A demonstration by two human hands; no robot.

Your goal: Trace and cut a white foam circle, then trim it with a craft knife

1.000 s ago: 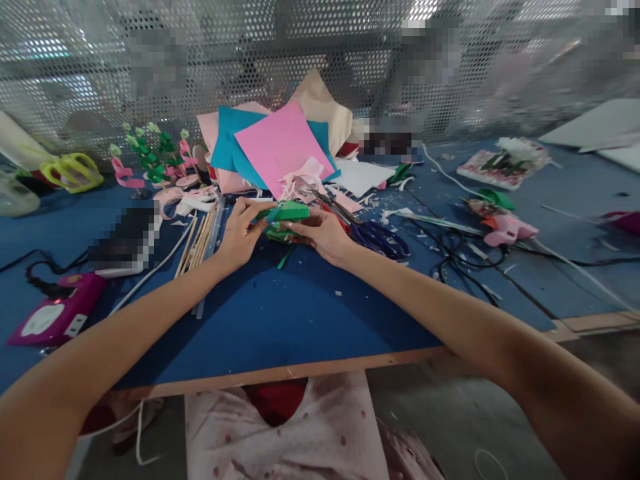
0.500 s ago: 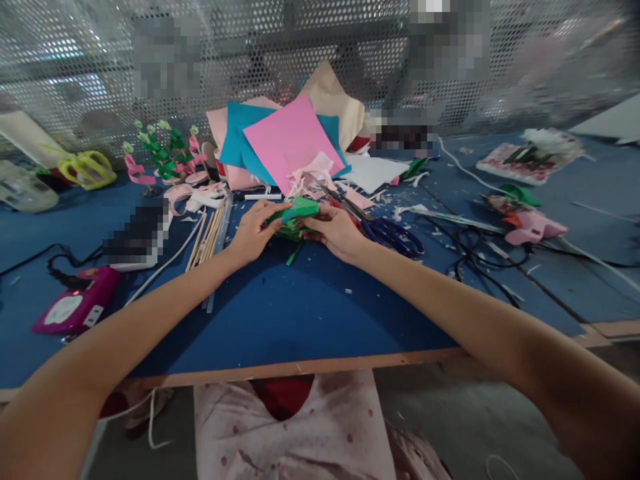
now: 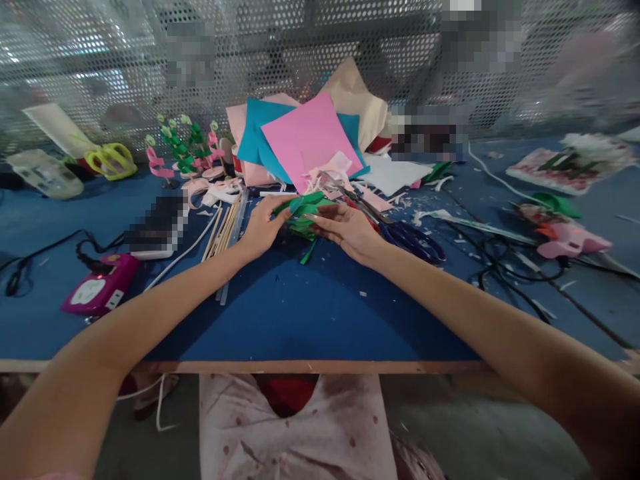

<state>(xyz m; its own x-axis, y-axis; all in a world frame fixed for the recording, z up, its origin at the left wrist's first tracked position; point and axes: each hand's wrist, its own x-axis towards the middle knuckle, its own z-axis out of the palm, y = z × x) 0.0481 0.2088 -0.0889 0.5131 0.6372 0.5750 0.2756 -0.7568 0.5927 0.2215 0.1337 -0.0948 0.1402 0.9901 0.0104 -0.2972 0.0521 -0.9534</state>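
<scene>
My left hand [image 3: 264, 225] is closed around a loose bundle of green craft strips [image 3: 306, 212], which look like paper or thin foam. From the other side, my right hand [image 3: 356, 235] grips the bundle's right end between thumb and fingers. One narrow green strip dangles below the bundle, above the blue table [image 3: 300, 320]. Just right of my right hand lies a pair of scissors [image 3: 413, 240] with dark blue handles, blades pointing toward the paper pile. Thin wooden sticks [image 3: 220, 230] rest left of my left hand, alongside clear sticks [image 3: 231, 260].
Pink, teal and beige sheets [image 3: 313, 137] are heaped at the back. Small pink and green paper plants [image 3: 185, 147] stand at the left. A purple power block [image 3: 100, 285], a phone [image 3: 157, 227], black cables [image 3: 500, 267] and a pink device [image 3: 575, 233] lie around; paper scraps are scattered.
The view has shifted, so everything appears further right. My right fingers have drawn slightly back from my left hand, and the green strips between them look more spread out.
</scene>
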